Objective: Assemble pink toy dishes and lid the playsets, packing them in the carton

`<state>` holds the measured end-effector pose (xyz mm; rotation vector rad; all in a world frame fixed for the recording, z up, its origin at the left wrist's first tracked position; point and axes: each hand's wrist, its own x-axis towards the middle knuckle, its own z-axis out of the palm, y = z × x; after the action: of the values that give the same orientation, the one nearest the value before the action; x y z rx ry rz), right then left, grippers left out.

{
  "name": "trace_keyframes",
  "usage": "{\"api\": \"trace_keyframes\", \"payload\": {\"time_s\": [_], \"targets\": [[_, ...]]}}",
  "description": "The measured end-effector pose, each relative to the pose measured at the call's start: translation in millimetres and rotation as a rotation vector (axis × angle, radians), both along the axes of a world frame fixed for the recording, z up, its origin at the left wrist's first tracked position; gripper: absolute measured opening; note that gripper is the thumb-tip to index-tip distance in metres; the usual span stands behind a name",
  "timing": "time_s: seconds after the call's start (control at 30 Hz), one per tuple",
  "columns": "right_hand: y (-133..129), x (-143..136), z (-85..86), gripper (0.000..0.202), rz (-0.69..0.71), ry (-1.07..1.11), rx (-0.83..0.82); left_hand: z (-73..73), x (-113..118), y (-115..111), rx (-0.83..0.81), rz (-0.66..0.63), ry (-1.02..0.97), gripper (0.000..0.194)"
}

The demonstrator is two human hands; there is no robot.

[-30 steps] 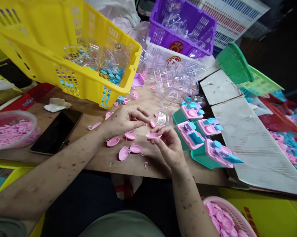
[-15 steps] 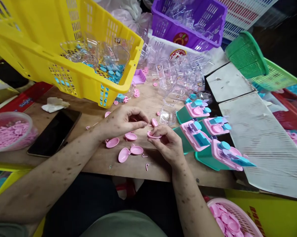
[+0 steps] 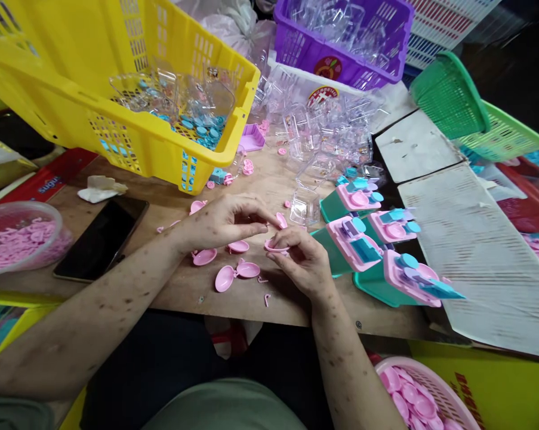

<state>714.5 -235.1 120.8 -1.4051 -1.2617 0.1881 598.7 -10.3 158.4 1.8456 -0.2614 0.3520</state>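
Observation:
Between the thumb and fingers of my right hand (image 3: 302, 260) is a small pink oval dish (image 3: 276, 245). My left hand (image 3: 237, 221) reaches in from the left, its fingertips beside another upright pink oval piece (image 3: 281, 220); its thumb and forefinger are apart, with nothing visible between them. Below my left hand lie a joined pair of pink ovals (image 3: 225, 278), a single pink dish (image 3: 205, 257) and another dish (image 3: 238, 246). Two small pink hooks, one of them (image 3: 267, 300) nearer the table edge, rest on the wood.
Green boxes (image 3: 372, 286) with pink lids stand right of my right hand. A yellow crate (image 3: 153, 143) fills the back left. Clear plastic cases (image 3: 305, 206) pile up behind. A black phone (image 3: 101, 239) and a tub of pink pieces (image 3: 57, 233) lie left.
My left forefinger has stretched out toward the upright pink piece. The dish in my right hand has moved slightly left.

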Motion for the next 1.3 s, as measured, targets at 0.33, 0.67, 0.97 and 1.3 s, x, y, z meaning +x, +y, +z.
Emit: {"api": "trace_keyframes", "payload": {"time_s": [0.33, 0.67, 0.97, 1.3], "targets": [[0, -2, 1.1, 0.014, 0.036, 0.005, 0.033, 3.8, 2, 1, -0.091, 0.019, 0.104, 0.021], [0, -1, 1.7, 0.014, 0.029, -0.005, -0.006, 1.2, 0, -4, -0.076, 0.06, 0.148, 0.021], [-1, -2, -1.4, 0.012, -0.005, -0.053, 0.034, -0.8, 0, -3, -0.042, 0.032, 0.185, 0.028], [-3, -8, 0.3, 0.009, -0.085, -0.03, 0.107, -1.5, -1, -12, -0.184, -0.017, 0.184, 0.036]]}}
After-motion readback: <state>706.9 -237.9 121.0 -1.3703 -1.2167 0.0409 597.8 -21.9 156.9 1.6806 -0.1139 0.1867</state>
